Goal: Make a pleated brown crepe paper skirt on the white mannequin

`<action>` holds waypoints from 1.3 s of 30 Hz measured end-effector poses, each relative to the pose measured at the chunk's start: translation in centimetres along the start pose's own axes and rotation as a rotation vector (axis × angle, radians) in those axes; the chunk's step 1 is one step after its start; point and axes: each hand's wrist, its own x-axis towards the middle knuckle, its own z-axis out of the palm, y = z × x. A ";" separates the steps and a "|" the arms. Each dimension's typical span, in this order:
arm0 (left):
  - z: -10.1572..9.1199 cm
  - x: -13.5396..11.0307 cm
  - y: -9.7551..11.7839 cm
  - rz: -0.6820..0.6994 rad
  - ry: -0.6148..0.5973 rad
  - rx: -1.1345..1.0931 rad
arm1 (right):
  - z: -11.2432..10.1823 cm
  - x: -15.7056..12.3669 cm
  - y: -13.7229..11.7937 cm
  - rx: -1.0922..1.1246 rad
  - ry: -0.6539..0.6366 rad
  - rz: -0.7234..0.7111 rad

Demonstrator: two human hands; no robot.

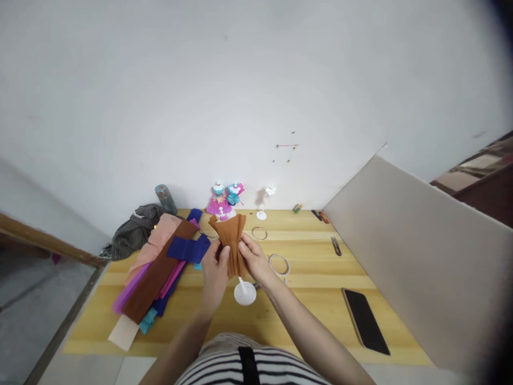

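Note:
Between my two hands is a piece of brown crepe paper [231,230], gathered at its middle and flared at the top. My left hand [215,267] pinches its left side, thumb in front. On the right side, my right hand [253,258] grips the folds with thumb and fingers. Directly below the paper stands a small white stand [245,293] with a round base; its upper part is hidden behind the paper. Farther back, two small decorated figures [219,199] in pink, white and teal stand near the wall, with a bare white stand [262,215] to their right.
Folded crepe strips [158,275] in several colours lie at the left, beside a striped cloth [134,232] and a bottle [165,199]. Wire rings [279,264], thread snips [335,246] and a phone [365,321] lie to the right. A grey panel [417,256] bounds the table's right side.

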 end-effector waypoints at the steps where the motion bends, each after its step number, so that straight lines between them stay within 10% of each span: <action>1: 0.0 0.0 0.1 0.006 -0.002 -0.003 | 0.0 0.0 -0.2 -0.004 -0.014 -0.006; 39: -0.2 -1.6 -0.2 0.056 -0.023 0.129 | -1.0 -1.7 1.6 -0.212 0.007 -0.094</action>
